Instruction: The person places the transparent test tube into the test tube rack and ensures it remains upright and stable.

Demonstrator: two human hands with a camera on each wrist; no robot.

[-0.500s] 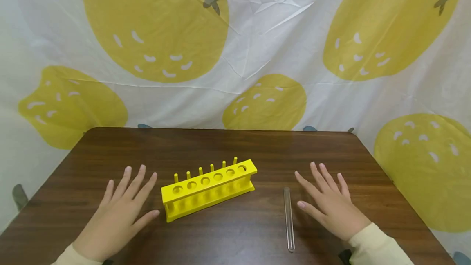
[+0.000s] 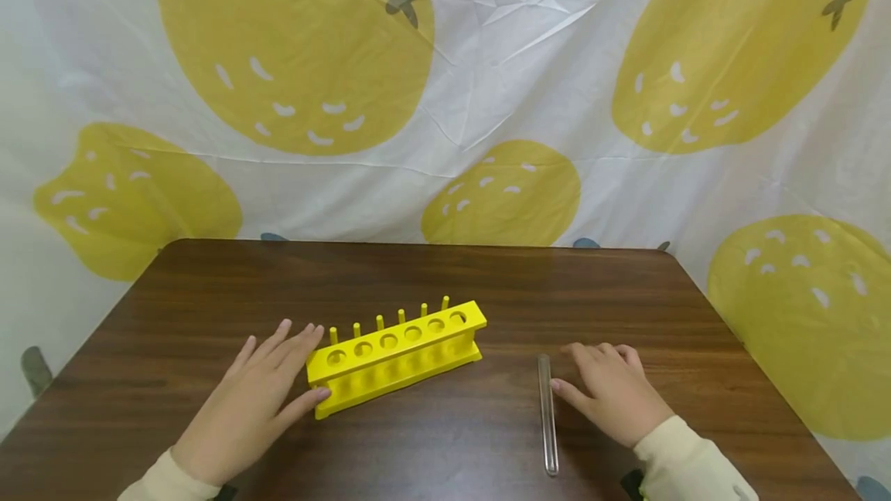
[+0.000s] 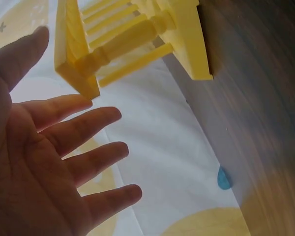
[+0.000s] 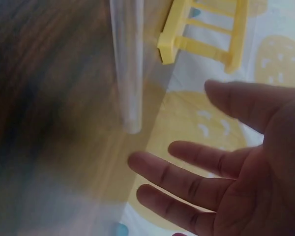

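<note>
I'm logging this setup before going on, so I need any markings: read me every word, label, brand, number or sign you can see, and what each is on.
None: no readable text in any view.
Yellow rack: no lettering visible.
Glass tube: no lettering visible; blurred in the right wrist view.
Table: none.
Cloth: only a printed fruit pattern, no letters or numbers.

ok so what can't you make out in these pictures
Head view: part of the left end of the test tube rack, covered by the left hand; whether they touch is unclear.
Right wrist view: one end of the test tube, cut off by the top edge and blurred; part of the right hand, cut off by the frame edges.
</note>
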